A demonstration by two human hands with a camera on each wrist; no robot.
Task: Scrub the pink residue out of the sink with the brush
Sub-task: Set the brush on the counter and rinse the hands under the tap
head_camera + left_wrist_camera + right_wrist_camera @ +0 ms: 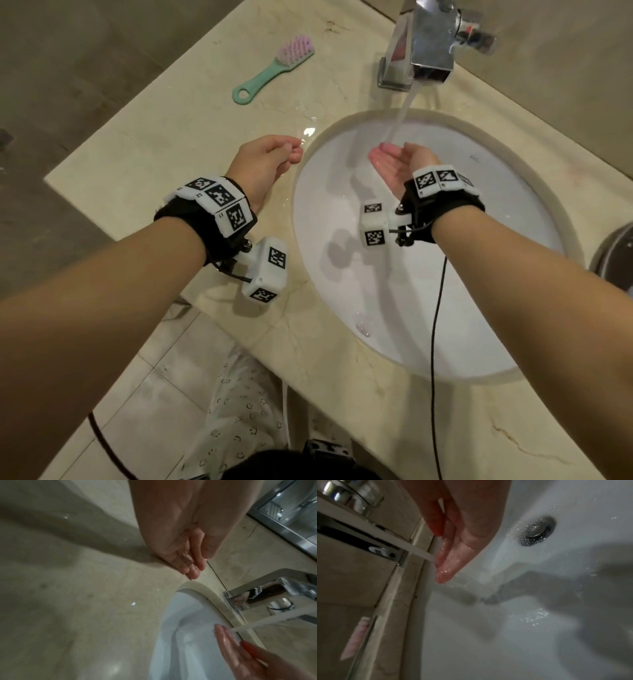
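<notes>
Two bare forearms reached over the white sink [445,308], which held only running water and no visible pink residue: the right hand [397,164] lay cupped and empty under the faucet [424,44] stream, while the left hand [267,161] hung relaxed and empty just beside the sink's rim. This looked like rinsing after scrubbing. Beyond the rim, left of the faucet, the brush [274,68] lay untouched on the counter [154,144]; any further scrubbing would call for reaching there first.

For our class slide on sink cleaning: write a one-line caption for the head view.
Right hand cupped under the running faucet, brush lying on the counter.
</notes>
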